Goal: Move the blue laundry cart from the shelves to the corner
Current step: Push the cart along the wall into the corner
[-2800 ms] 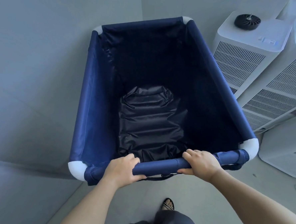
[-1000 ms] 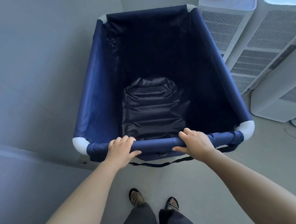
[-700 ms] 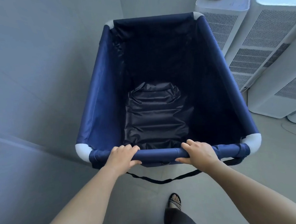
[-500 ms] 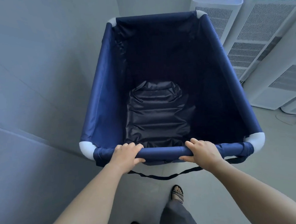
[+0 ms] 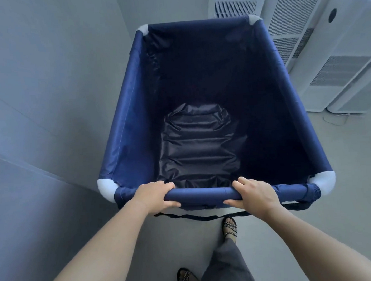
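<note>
Gripping the blue laundry cart (image 5: 127, 131) rim — both hands' fingers (image 5: 161, 186) clamped; wrinkled liner.

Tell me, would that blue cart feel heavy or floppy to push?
Probably light: the blue cart looks empty, just thin fabric walls. The sides likely flex, but the near rail, gripped by left hand and right hand, looks stiff.

Blue laundry cart (image 5: 127, 131): sheeny wrinkled cloth, white plastic corners.
</note>
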The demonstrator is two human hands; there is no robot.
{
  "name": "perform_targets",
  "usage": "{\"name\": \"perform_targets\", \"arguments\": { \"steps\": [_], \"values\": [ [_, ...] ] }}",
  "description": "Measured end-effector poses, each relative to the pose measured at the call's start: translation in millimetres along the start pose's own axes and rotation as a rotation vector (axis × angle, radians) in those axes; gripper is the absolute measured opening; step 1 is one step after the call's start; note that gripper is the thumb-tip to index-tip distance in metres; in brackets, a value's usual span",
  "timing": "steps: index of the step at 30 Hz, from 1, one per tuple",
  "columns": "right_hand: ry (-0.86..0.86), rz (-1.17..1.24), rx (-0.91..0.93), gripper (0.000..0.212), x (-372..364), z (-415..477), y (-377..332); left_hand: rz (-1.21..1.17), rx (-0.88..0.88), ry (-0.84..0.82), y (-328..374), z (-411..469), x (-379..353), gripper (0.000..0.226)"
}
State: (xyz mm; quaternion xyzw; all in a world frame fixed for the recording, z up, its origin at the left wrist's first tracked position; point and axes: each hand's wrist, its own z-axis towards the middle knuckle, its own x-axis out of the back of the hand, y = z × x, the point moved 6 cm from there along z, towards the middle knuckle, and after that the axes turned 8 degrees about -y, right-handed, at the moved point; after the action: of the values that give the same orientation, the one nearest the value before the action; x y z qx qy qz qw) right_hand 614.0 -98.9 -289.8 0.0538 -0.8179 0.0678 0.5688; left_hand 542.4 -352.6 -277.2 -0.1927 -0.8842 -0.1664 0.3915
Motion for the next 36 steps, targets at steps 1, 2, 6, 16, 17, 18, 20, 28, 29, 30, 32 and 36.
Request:
{"name": "perform_targets", "arguments": {
  "steps": [1, 2, 6, 16, 17, 18, 20, 28, 29, 30, 32, 36],
  "values": [
    [0.000, -0.002, -0.004, 0.056, -1.2, -2.5, -2.3, 0.037, 0.003, 0.018, 0.2, -0.9, -1.6, 0.044],
    [0.001, -0.002, -0.008, 0.056, -1.9, -4.6, -4.0, 0.071, 0.008, 0.042, 0.9, -1.5, -2.6, 0.046],
    [0.001, 0.008, -0.026, 0.055, 1.1, -5.4, -2.4, 0.111, 0.022, 0.086, 2.4, 1.2, -0.5, 0.049],
    [0.021, -0.036, 0.049, 0.054, 13.3, 22.6, 23.0, 0.049, 0.030, 0.105, 8.1, 19.1, 5.4, 0.046],
    [0.019, -0.046, 0.057, 0.054, 15.4, 29.0, 27.2, 0.043, 0.038, 0.113, 8.5, 22.7, 7.6, 0.046],
    [0.016, -0.047, 0.064, 0.054, 17.9, 35.0, 31.6, 0.037, 0.047, 0.122, 9.2, 25.9, 10.0, 0.046],
    [0.006, -0.049, 0.073, 0.055, 22.3, 47.5, 41.4, 0.025, 0.063, 0.134, 10.6, 33.3, 15.6, 0.046],
    [-0.055, -0.097, 0.149, 0.058, 37.2, 97.4, 72.3, -0.054, 0.114, 0.171, 10.6, 59.5, 35.1, 0.045],
    [-0.060, -0.101, 0.160, 0.058, 39.6, 103.4, 75.5, -0.059, 0.123, 0.175, 10.6, 62.4, 38.1, 0.045],
    [-0.064, -0.106, 0.170, 0.058, 42.0, 109.3, 78.5, -0.065, 0.133, 0.177, 10.5, 65.6, 41.2, 0.045],
    [-0.068, -0.119, 0.186, 0.058, 47.8, 121.9, 83.6, -0.067, 0.149, 0.174, 9.3, 72.4, 47.1, 0.046],
    [-0.077, -0.116, 0.220, 0.057, 59.6, 148.3, 93.5, -0.080, 0.182, 0.172, 4.5, 87.2, 61.3, 0.046]
  ]
}}
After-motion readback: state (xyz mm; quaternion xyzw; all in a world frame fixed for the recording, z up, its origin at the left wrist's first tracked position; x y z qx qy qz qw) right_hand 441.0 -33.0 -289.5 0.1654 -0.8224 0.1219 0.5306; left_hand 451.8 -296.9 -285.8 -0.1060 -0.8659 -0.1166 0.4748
